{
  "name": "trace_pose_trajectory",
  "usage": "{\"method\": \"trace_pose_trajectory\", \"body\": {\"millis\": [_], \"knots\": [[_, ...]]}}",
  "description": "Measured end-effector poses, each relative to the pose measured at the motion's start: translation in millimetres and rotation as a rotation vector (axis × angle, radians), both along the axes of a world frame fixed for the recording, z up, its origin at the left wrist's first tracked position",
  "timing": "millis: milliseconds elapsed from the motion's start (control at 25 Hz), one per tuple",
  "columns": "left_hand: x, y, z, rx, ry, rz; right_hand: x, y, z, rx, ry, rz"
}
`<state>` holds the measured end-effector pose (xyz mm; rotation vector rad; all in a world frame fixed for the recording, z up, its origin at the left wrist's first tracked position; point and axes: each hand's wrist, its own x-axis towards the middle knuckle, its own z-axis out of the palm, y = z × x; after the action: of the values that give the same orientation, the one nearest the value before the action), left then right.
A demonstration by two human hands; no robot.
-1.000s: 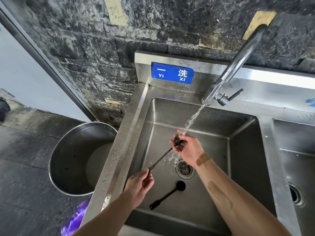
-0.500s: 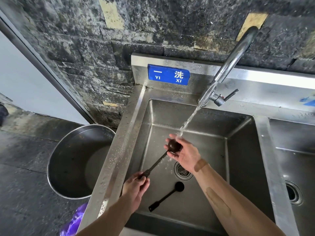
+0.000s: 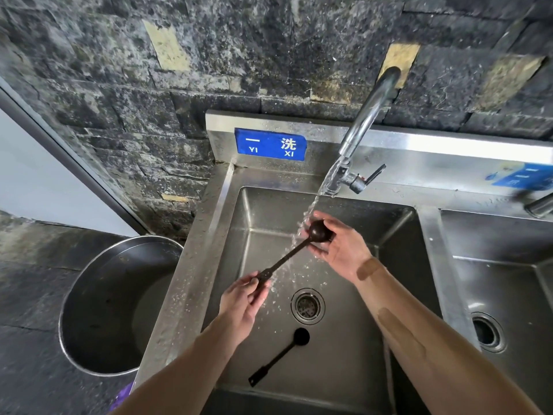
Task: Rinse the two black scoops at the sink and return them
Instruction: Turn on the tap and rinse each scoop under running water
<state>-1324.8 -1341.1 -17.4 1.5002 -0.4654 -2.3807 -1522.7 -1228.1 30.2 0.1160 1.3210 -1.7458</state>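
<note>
One long black scoop [image 3: 299, 248] is held slanting over the steel sink basin [image 3: 344, 348]. My left hand [image 3: 244, 304] pinches the end of its handle. My right hand [image 3: 338, 248] cups the round bowl, fingers around it, right beside the falling water. Water runs from the tall tap [image 3: 363, 127] and splashes off the scoop's neck. The second black scoop [image 3: 279, 356] lies flat on the basin floor, below the drain [image 3: 307, 306], with nothing touching it.
A large steel pot [image 3: 116, 304] stands on the dark floor left of the sink. A second basin [image 3: 508, 295] lies to the right behind a steel divider. The tap lever [image 3: 363, 178] sticks out at the back. A blue label [image 3: 270, 145] is on the backsplash.
The scoop's bowl has turned so its round back shows in my right hand, and my fingers have opened around it. Both hands stay under the stream. The other scoop has not moved.
</note>
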Motion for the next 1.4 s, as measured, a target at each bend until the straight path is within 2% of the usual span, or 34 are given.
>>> {"method": "trace_pose_trajectory", "body": {"millis": [400, 640, 1000, 1200, 1400], "knots": [[-76.1, 15.8, 39.6, -0.09, 0.185, -0.131, -56.4, 53.6, 46.1, -0.054, 0.055, -0.192], [-67.0, 9.4, 45.9, -0.07, 0.213, -0.18, -44.8, 52.1, 41.6, -0.092, 0.043, -0.177], [8.4, -25.8, 22.7, -0.111, 0.122, -0.047, 8.4, -3.6, 21.8, -0.092, -0.022, -0.053], [54.9, -25.5, 4.9, -0.186, 0.004, -0.159, 34.2, -16.4, 2.2, -0.094, -0.093, -0.006], [74.9, -20.9, 2.3, -0.106, -0.126, -0.332, 49.9, -24.1, -13.9, -0.061, -0.19, -0.032]]}}
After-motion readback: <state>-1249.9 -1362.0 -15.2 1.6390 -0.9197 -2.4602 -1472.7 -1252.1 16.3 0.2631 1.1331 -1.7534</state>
